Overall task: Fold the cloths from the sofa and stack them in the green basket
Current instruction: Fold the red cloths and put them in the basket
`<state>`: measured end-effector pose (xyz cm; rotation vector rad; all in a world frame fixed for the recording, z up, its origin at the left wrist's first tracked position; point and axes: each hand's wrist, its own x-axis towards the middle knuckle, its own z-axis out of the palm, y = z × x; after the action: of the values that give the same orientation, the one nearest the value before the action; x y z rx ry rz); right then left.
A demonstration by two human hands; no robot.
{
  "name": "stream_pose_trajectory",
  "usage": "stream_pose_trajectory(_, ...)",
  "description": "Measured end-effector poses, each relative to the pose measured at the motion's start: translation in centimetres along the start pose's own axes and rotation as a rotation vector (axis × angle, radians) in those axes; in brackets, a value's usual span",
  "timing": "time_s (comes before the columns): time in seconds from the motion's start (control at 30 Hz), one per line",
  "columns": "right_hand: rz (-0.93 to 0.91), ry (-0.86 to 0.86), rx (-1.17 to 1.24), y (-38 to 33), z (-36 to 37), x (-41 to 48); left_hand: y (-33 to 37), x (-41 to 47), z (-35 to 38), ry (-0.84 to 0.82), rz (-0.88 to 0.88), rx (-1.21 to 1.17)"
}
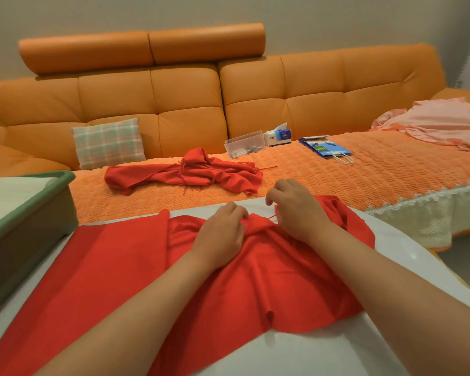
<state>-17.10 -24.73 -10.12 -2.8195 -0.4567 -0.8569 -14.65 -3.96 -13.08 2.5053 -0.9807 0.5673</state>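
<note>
The red cloth (158, 272) lies spread over the table (337, 354), bunched at the table's far edge, right under both my hands. My left hand (220, 234) has its grip closed, fingers curled into that bunched ridge. My right hand (296, 210), just beside it, seems to pinch the cloth's frayed far edge, its fingers curled in. To do this well I should pull the bunch out flat toward the far edge and square the corners before folding. The green basket (38, 202) waits at the table's left side. Another red cloth (185, 172) lies on the sofa (323, 169) beyond the table.
</note>
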Motion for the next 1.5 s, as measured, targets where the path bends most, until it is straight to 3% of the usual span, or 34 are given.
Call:
stream_pose_trajectory(0.1, 0.109, -0.230, 0.254, -1.5, -0.4, -0.2, 0.1, -2.1, -1.1, 0.124, 0.004, -0.010)
stream_pose_trajectory(0.23, 0.190, -0.498, 0.121, -1.2, -0.6, -1.5, 0.2, -5.1, -2.1, -0.291, -0.097, -0.018)
stream_pose_trajectory(0.3, 0.246, -0.565, -0.019, -1.1, -1.6, -1.8, 0.1, -6.2, -2.8, -0.453, -0.060, 0.036)
stream_pose_trajectory(0.4, 0.305, -0.629, -0.210, -1.6, -2.9, -2.2, 0.4, -7.7, -4.3, -0.578, 0.019, 0.094)
stream_pose_trajectory(0.53, 0.255, -0.604, -0.295, -2.0, -3.7, -2.6, 0.2, -8.1, -6.3, -0.651, -0.070, 0.009)
stream_pose_trajectory(0.73, 0.178, -0.512, -0.148, -0.3, -4.4, -3.0, 0.7, -2.1, -5.3, -0.276, -0.164, -0.094)
stream_pose_trajectory(0.87, 0.295, -0.352, -0.020, 1.0, -4.3, -2.7, 2.0, 1.8, -3.8, -0.411, -0.219, -0.096)
stream_pose_trajectory(0.97, 0.299, -0.333, -0.004, 1.7, -4.7, -2.6, 2.2, 3.6, -3.2, -0.538, -0.162, -0.041)
stream_pose_trajectory(1.1, 0.305, -0.475, 0.001, 3.0, -5.6, -3.1, 1.6, 4.9, -2.8, -0.480, -0.171, -0.130)
stream_pose_trajectory(1.17, 0.349, -0.468, 0.027, 3.9, -5.5, -3.4, 1.3, 5.4, -2.7, -0.439, -0.205, -0.227)
stream_pose_trajectory(1.37, 0.473, -0.022, -0.055, 3.8, -5.4, -1.9, 1.1, 7.3, -1.3, -0.236, -0.189, -0.187)
stream_pose_trajectory(1.5, 0.570, 0.142, 0.040, 2.6, -4.6, -0.3, 1.6, 8.1, -0.4, 0.139, -0.211, 0.130)
